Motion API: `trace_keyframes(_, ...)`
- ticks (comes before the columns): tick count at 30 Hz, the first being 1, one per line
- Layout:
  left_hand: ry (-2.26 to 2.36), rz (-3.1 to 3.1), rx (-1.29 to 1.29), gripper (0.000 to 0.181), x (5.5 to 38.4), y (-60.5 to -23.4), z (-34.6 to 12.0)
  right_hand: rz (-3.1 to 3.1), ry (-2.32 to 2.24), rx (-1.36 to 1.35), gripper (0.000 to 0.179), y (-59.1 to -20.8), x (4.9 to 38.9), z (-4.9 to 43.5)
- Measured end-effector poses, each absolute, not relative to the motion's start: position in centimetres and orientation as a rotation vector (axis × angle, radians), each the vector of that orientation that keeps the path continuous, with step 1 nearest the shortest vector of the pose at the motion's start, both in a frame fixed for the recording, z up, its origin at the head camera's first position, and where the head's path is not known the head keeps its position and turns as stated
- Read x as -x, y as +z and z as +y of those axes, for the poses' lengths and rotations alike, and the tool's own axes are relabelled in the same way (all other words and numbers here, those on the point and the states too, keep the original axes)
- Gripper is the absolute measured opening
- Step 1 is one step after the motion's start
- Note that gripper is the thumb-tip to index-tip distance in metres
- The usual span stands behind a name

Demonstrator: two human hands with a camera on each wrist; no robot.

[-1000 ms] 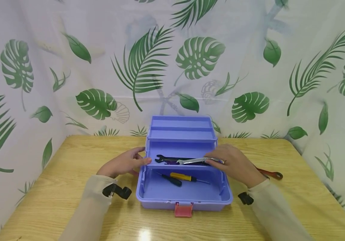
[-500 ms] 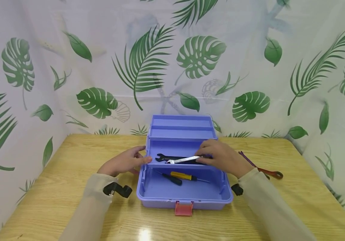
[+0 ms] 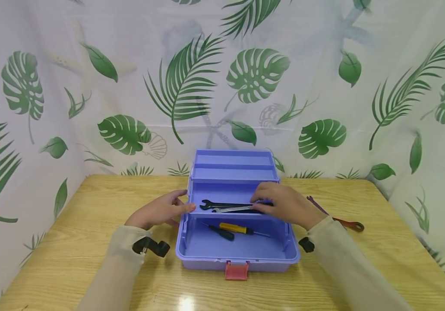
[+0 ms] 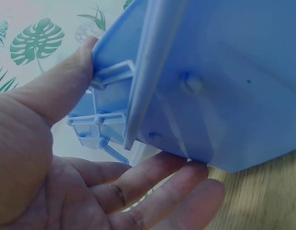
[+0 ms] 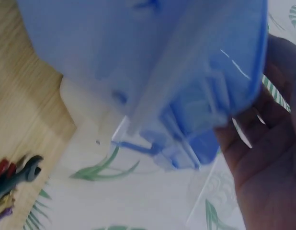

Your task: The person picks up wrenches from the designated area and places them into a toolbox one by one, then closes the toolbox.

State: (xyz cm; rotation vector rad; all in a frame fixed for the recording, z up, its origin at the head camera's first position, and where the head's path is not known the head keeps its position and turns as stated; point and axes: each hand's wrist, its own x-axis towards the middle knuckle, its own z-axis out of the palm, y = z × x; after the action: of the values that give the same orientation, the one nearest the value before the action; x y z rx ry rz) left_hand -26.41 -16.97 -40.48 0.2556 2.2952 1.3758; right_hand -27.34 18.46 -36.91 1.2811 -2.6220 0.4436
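Note:
A lavender toolbox [image 3: 238, 255] stands with its tiers raised. My left hand [image 3: 160, 211] rests at its left side, thumb on the tray's edge and fingers loosely extended along the outer wall. In the middle tray [image 3: 222, 192], my right hand [image 3: 284, 205] pinches the right end of a silver open-end wrench [image 3: 231, 210], lying low along the tray's front. Just behind it lies a black open-end wrench [image 3: 218, 204], its right part hidden by the hand. In the right wrist view, the toolbox wall hides the fingertips.
In the bottom compartment lie a yellow-handled screwdriver [image 3: 234, 227] and a dark-handled screwdriver [image 3: 222, 232]. A red wrench [image 3: 349, 224] and a purple wrench [image 3: 317, 204] lie on the table right of the box. A leaf-printed cloth [image 3: 191, 86] hangs behind.
My right hand has moved left over the tray with the silver wrench, then lowered it beside the black wrench. The purple wrench on the table has come into view. My left hand stays put.

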Motion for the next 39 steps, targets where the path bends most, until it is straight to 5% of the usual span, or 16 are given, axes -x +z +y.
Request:
trace_keyframes(16, 1.537, 2.132, -0.129, 0.086, 26.0, -40.6, -16.6, -2.782, 0.333, -0.594, 0.022, -35.4, 27.1, 29.4)
trace_keyframes(27, 1.547, 2.113, -0.106, 0.086, 25.6, -40.1, -16.6, -3.227, 0.177, -0.554, 0.023, -39.0, 27.8, 36.6)
trace_keyframes(39, 1.508, 2.129, -0.096, 0.088, 25.7, -40.0, -16.6, -3.45, 0.286, -0.441, 0.021, -39.9, 25.2, 36.4)
